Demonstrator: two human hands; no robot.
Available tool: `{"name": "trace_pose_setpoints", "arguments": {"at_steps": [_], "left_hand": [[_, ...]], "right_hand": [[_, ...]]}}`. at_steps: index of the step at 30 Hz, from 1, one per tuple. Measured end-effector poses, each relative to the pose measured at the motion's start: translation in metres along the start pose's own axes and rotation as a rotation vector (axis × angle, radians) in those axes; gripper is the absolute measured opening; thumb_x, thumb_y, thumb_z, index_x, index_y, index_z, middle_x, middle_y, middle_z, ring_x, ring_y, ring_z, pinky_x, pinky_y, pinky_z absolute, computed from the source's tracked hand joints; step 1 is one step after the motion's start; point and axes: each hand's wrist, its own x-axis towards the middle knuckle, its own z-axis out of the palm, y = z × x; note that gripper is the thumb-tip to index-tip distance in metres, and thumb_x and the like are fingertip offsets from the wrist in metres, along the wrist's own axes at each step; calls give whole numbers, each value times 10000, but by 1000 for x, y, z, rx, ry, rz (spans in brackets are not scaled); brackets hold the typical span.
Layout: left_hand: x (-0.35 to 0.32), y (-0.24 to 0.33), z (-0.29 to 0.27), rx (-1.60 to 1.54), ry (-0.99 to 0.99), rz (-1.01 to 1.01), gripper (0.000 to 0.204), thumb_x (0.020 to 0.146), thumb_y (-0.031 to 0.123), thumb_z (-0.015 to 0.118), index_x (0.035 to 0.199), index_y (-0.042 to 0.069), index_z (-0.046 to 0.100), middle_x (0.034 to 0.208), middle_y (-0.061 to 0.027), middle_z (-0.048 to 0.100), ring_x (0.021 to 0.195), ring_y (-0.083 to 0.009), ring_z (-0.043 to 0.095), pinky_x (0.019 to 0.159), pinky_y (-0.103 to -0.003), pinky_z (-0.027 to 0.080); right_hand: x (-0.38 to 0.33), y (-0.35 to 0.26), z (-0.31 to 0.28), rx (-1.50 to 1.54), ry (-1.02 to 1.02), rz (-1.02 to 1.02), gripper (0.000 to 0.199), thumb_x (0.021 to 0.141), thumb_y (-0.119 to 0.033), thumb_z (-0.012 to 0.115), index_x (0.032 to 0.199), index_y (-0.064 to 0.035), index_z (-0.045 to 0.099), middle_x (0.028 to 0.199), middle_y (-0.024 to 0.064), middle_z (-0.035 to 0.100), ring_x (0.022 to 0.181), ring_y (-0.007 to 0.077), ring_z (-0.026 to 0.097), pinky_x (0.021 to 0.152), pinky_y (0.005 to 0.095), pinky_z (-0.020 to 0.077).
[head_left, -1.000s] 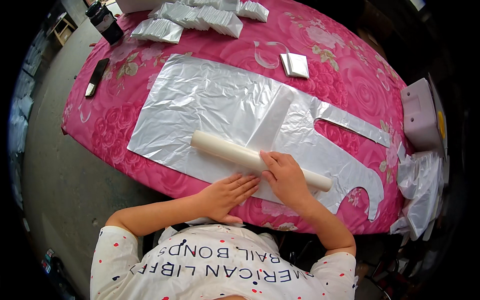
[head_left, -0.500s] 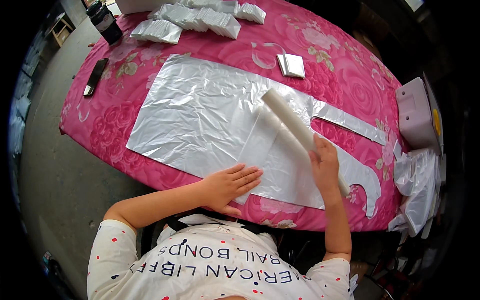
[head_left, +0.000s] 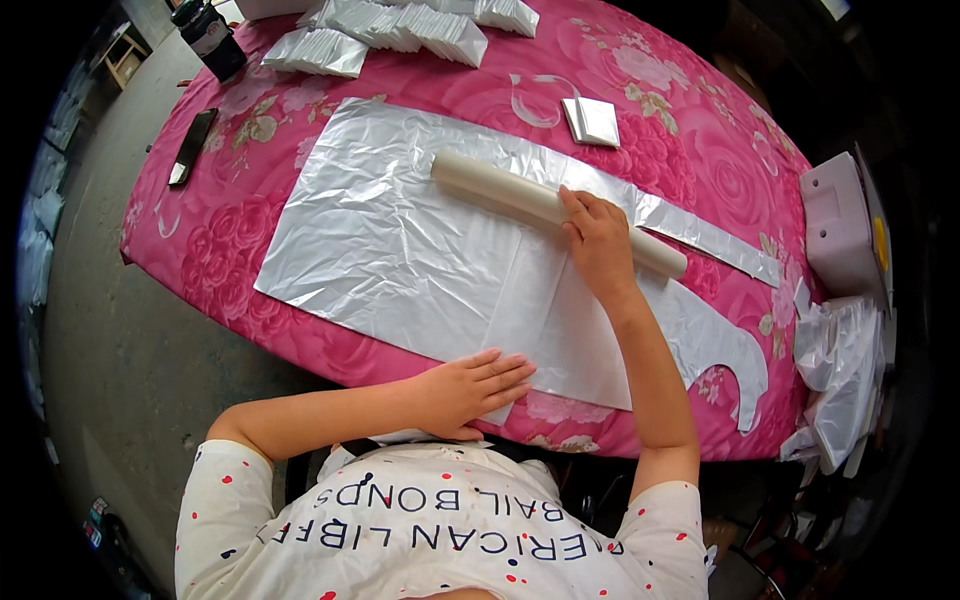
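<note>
- A heap of flat, silvery foil packets (head_left: 405, 25) lies at the far edge of the pink flowered worktop (head_left: 700, 110), spreading from the far left towards the centre.
- One small square silver foil packet (head_left: 592, 121) lies alone on the worktop, just beyond the large silver sheet.
- A dark bottle with a pale label (head_left: 208, 32) stands at the far left corner of the worktop.
- A pale pink box-shaped case (head_left: 838, 222) sits at the right edge of the worktop.
- Crumpled clear plastic bags (head_left: 840, 370) hang just below that case, at the right.
</note>
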Motion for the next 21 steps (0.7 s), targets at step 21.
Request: {"name": "trace_pose_setpoints", "arguments": {"at_steps": [21], "left_hand": [[-3,-31,-8,-416,519,146,403,757,54,612,1155,55,547,1213,-133,529,1099,-292,524,905,-363,460]], "right_hand": [[-91,-77,-32,398,-265,-74,411,673,37,562,1083,1,576,1151,132,554,1055,315,515,899,384,439]]}}
